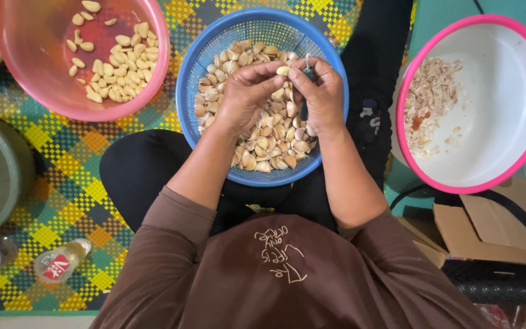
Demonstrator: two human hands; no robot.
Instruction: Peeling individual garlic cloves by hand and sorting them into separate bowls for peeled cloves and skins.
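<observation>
Fingers (pixel 273 69) w/ garlic clove (pixel 283 70) between

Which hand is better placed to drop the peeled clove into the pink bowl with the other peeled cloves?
Probably the left hand. The pink bowl of peeled cloves lies on its side, close by. The right hand seems to hold a small blade and is farther away. Both hands meet at the clove over the blue basket.

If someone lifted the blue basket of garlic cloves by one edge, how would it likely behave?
The blue basket looks like thin perforated plastic, so it would probably flex. The unpeeled garlic cloves lie loose, so they would likely slide to the low side. It rests on the person's lap, so it may tip easily.
</observation>
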